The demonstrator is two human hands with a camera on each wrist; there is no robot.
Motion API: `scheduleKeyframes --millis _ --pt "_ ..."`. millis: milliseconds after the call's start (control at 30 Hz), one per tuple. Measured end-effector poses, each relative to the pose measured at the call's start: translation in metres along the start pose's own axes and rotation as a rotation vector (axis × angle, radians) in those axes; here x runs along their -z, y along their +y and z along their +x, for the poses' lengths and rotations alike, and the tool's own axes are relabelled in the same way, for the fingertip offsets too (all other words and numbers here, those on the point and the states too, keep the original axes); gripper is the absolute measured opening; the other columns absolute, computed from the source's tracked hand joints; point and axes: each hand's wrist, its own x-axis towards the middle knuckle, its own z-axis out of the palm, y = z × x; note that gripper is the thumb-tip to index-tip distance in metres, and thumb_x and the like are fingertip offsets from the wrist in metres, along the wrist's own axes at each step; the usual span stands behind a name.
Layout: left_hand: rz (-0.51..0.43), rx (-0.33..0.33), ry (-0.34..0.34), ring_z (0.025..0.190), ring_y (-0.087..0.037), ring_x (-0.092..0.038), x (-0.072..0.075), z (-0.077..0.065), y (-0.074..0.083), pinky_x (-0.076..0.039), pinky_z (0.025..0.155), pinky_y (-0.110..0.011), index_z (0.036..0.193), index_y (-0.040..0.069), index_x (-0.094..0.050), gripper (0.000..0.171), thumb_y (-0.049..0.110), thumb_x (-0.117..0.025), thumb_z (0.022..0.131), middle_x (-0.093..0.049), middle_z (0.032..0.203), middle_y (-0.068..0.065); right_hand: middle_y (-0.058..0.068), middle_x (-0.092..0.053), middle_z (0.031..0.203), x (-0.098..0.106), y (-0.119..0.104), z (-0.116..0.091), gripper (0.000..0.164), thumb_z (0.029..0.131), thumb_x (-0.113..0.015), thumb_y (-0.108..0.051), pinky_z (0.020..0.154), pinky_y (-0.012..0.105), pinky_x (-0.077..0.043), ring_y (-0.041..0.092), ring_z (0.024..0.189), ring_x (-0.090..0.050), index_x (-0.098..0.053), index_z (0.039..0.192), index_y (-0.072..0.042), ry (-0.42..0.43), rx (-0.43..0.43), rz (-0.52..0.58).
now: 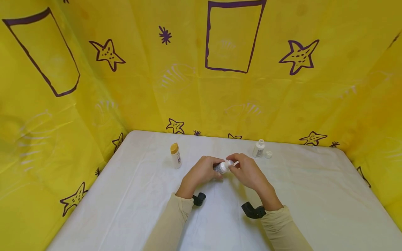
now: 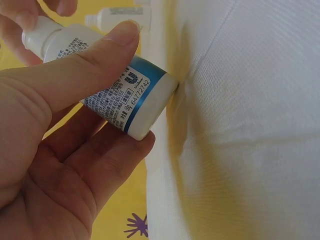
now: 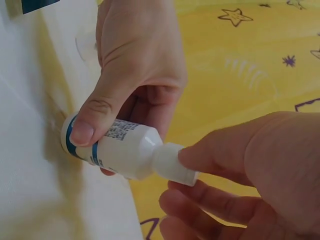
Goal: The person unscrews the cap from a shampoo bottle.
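1. We see the left hand (image 1: 204,169), its grip clamped round a small white blue-banded bottle (image 3: 127,152), tilted, base near the cloth-covered tabletop (image 1: 314,195).
2. Right hand (image 1: 246,170): we note its grip pinching, thumb and fingers, the white cap (image 3: 172,162) at that bottle's neck.
3. To our left, a yellow-capped bottle (image 1: 176,157), upright.
4. Beyond the right hand, an uncapped white bottle (image 1: 259,150) stands; a loose cap (image 1: 268,154) lies just beside it.

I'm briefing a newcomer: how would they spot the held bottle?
At the white table, the left hand grips a blue-banded white bottle. Unlike the upright yellow-capped bottle and uncapped bottle, it is tilted, its cap pinched by the right hand.
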Motion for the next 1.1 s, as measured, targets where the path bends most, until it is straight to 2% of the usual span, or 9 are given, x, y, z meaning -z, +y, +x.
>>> scheduleKeyframes --millis 133,267,400,567,867,1100 --pt "0.001 0.003 -0.007 0.096 -0.01 -0.064 0.0003 0.0004 -0.0004 -0.054 0.092 -0.031 0.123 0.023 -0.074 0.05 0.018 -0.091 0.076 -0.076 0.114 0.004 0.016 -0.068 0.12 0.0014 -0.0004 -0.0011 0.036 0.096 -0.068 -0.013 0.076 0.034 -0.057 0.025 0.093 -0.069 -0.064 0.13 -0.003 -0.011 0.015 0.03" --pt "0.001 0.011 -0.014 0.096 -0.01 -0.064 0.0009 0.0003 -0.0008 -0.054 0.093 -0.03 0.123 0.026 -0.074 0.05 0.018 -0.091 0.076 -0.076 0.113 0.006 0.017 -0.068 0.122 0.0015 -0.0001 -0.0006 0.046 0.098 -0.068 -0.03 0.077 0.036 -0.058 0.026 0.096 -0.07 -0.061 0.134 -0.003 -0.001 -0.053 0.04" --pt "0.001 0.02 -0.014 0.097 -0.01 -0.065 0.0002 0.0002 0.0001 -0.054 0.094 -0.032 0.125 0.027 -0.074 0.053 0.018 -0.091 0.076 -0.076 0.115 0.006 0.014 -0.072 0.112 0.0011 0.0006 0.0004 0.048 0.1 -0.061 -0.046 0.077 0.037 -0.055 0.025 0.092 -0.068 -0.066 0.126 -0.006 0.028 -0.152 -0.01" --pt "-0.01 0.041 -0.025 0.1 -0.012 -0.064 -0.0004 -0.0009 0.0026 -0.054 0.099 -0.035 0.127 0.025 -0.073 0.053 0.017 -0.09 0.077 -0.075 0.119 0.005 0.01 -0.073 0.101 0.001 0.0021 0.0011 0.049 0.101 -0.058 -0.05 0.069 0.031 -0.049 0.02 0.081 -0.061 -0.07 0.117 -0.005 0.001 -0.223 -0.021" --pt "-0.01 0.03 -0.016 0.101 -0.01 -0.065 -0.0006 -0.0011 0.0038 -0.054 0.099 -0.034 0.125 0.026 -0.074 0.051 0.016 -0.09 0.077 -0.075 0.118 0.006 0.01 -0.073 0.103 -0.0014 0.0019 0.0012 0.039 0.101 -0.061 -0.041 0.071 0.031 -0.05 0.02 0.084 -0.062 -0.07 0.116 -0.006 -0.012 -0.165 -0.029" --pt "-0.008 0.031 -0.012 0.097 -0.011 -0.065 -0.0008 -0.0014 0.0043 -0.055 0.096 -0.034 0.121 0.024 -0.075 0.047 0.015 -0.09 0.077 -0.076 0.113 0.006 0.012 -0.072 0.107 -0.0011 0.0012 0.0017 0.029 0.101 -0.062 -0.022 0.071 0.031 -0.052 0.021 0.088 -0.066 -0.067 0.125 -0.007 -0.038 -0.069 -0.022"
